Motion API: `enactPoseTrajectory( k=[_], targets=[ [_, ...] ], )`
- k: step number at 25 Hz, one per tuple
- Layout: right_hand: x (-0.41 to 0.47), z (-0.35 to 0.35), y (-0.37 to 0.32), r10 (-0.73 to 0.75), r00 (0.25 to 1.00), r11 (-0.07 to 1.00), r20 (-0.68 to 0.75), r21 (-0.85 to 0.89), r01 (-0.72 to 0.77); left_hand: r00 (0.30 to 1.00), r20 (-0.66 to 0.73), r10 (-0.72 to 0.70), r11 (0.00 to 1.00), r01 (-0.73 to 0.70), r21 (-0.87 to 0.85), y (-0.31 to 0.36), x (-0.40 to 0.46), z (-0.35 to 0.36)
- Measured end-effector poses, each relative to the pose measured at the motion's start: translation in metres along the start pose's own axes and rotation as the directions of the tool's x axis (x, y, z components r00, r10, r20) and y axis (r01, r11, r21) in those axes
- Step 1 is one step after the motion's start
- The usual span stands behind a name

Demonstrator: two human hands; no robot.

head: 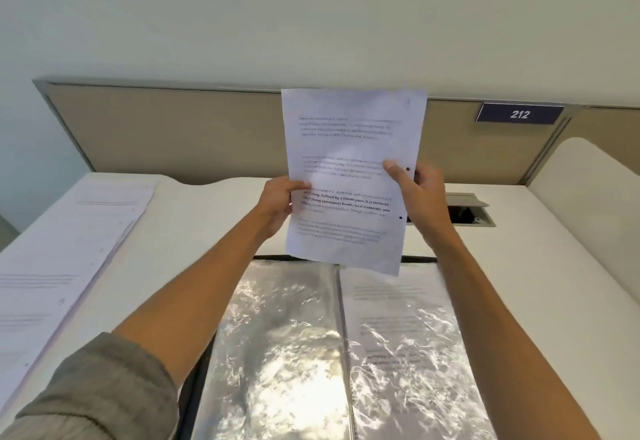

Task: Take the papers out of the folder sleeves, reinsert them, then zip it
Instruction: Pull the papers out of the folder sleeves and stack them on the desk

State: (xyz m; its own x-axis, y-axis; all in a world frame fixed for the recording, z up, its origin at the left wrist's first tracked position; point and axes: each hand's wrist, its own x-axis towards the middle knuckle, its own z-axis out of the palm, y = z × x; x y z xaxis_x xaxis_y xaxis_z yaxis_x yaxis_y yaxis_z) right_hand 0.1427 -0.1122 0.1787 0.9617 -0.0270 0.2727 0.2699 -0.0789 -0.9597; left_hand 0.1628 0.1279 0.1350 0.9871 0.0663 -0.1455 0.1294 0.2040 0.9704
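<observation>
I hold a printed white sheet [349, 148] upright in the air above the open folder. My left hand [277, 204] pinches its left edge and my right hand [420, 190] grips its right edge, thumb on the front. The folder [277, 353] lies open on the desk below, its clear plastic sleeves shiny with glare. The left sleeve looks empty; the right sleeve [405, 342] holds a printed page. A stack of loose printed papers [65, 252] lies on the desk to the left.
The white desk [194, 231] ends at a beige partition [173, 128] carrying a blue "212" sign [519, 114]. A cable hatch [467, 212] with a raised lid sits in the desk behind my right hand. A white curved divider [595, 197] stands at the right.
</observation>
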Motion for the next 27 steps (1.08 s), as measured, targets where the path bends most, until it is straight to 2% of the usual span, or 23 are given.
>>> enactPoseTrajectory(
  k=[3,7,9,13,16,17,19,21,23,25,27],
  targets=[
    [-0.033,0.045,0.024,0.115,0.992,0.97,-0.043,-0.212,-0.122,0.998,-0.065,0.01,1.0,-0.008,0.028,0.009,-0.018,-0.046],
    [-0.081,0.115,0.04,0.125,0.991,0.955,-0.047,-0.264,-0.133,0.98,-0.193,0.047,0.98,-0.008,0.197,0.005,-0.058,-0.124],
    [-0.101,0.146,0.043,0.161,0.985,0.958,-0.066,-0.229,-0.172,0.963,-0.264,0.056,0.969,0.011,0.246,0.001,-0.082,-0.17],
    [-0.142,0.206,0.052,0.248,0.968,0.961,-0.038,-0.114,-0.251,0.907,-0.42,0.01,0.969,0.096,0.23,-0.015,-0.14,-0.27],
    [-0.173,0.244,0.06,0.293,0.956,0.954,0.003,-0.073,-0.292,0.855,-0.516,0.057,0.915,0.162,0.369,-0.034,-0.183,-0.348],
    [-0.183,0.257,0.063,0.311,0.95,0.949,0.012,-0.065,-0.31,0.822,-0.563,0.092,0.863,0.217,0.457,-0.041,-0.197,-0.376],
    [-0.2,0.282,0.066,0.351,0.936,0.936,0.036,-0.043,-0.349,0.738,-0.657,0.152,0.682,0.403,0.61,-0.051,-0.225,-0.427],
    [-0.215,0.302,0.069,0.387,0.919,0.922,0.076,-0.018,-0.387,0.685,-0.696,0.214,0.421,0.579,0.699,-0.059,-0.249,-0.469],
    [-0.228,0.32,0.071,0.407,0.906,0.912,0.113,0.004,-0.41,0.672,-0.692,0.265,0.179,0.67,0.72,-0.065,-0.265,-0.501],
    [-0.239,0.333,0.073,0.425,0.894,0.902,0.144,0.019,-0.432,0.654,-0.725,0.216,0.053,0.734,0.678,-0.069,-0.277,-0.523],
    [-0.246,0.344,0.074,0.442,0.879,0.892,0.18,0.016,-0.452,0.641,-0.756,0.132,0.045,0.758,0.651,-0.076,-0.287,-0.538]
  ],
)
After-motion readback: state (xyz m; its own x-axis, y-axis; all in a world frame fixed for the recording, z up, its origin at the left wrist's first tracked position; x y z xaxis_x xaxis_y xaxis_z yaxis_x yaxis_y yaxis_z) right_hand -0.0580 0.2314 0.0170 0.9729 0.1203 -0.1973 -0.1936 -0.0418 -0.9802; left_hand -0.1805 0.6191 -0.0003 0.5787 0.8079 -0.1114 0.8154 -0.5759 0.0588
